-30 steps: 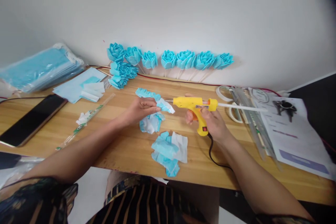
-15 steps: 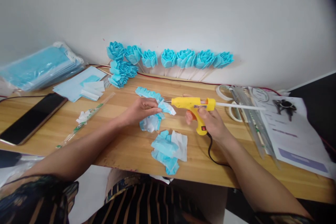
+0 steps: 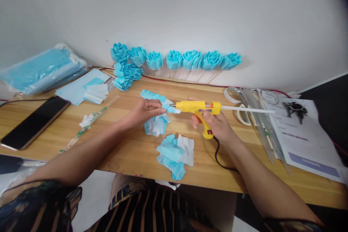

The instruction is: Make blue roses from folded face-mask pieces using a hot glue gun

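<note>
Your left hand (image 3: 148, 111) is pinching the blue piece (image 3: 171, 109) mid-scene, seemingly steadying it beside the nozzle (image 3: 173, 104); from the right, your right hand (image 3: 219, 122) is gripping the yellow glue gun (image 3: 191, 107), apparently keeping it level.

The head camera looks forward and down from above the near edge of the table (image 3: 136, 156), at about arm's reach, taking in a wide sweep. Forearms enter from 8 and 4 o'clock, bringing the left hand (image 3: 148, 111) and right hand (image 3: 219, 123) near the centre. The wearer's striped clothing (image 3: 149, 210) fills 6 o'clock, the wall (image 3: 174, 7) 12, with the smartphone (image 3: 35, 123) at 9 and printed sheet (image 3: 307, 146) at 3.
</note>
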Demonstrator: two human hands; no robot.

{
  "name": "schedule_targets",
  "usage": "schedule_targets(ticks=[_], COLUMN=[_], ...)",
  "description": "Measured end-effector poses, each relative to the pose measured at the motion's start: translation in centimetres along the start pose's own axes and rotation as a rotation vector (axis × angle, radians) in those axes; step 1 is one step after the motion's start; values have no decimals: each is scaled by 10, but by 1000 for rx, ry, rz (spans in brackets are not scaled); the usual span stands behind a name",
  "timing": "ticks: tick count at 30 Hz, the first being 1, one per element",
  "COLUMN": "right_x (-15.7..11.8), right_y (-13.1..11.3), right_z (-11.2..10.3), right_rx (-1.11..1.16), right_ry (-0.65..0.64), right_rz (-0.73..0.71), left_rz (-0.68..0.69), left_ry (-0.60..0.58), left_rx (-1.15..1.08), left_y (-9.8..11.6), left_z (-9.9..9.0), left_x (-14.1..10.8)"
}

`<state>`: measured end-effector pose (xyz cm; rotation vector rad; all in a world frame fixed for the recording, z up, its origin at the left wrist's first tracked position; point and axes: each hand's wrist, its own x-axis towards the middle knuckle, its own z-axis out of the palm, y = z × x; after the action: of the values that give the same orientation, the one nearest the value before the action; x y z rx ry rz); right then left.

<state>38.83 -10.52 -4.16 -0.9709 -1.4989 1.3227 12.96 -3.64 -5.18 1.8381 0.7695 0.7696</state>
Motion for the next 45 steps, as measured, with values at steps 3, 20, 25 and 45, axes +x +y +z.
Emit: schedule_targets(ticks=[3,20,25,45], right_x=[-1,1,1,0], right_y=[-3,-6,-5,0], right_z=[-2,-1,-2,-6], right_rx=[-10,2,-18,-132], right_ry=[17,76,66,47], right_rz=[3,11,17,-5], left_rz=[-59,1,-5,13], left_ry=[42,122,131,131], left_rx=[-31,-3,-13,-14], left_y=[6,2,0,2], left_z=[-1,0,0,0], left_x=[-1,1,2,1])
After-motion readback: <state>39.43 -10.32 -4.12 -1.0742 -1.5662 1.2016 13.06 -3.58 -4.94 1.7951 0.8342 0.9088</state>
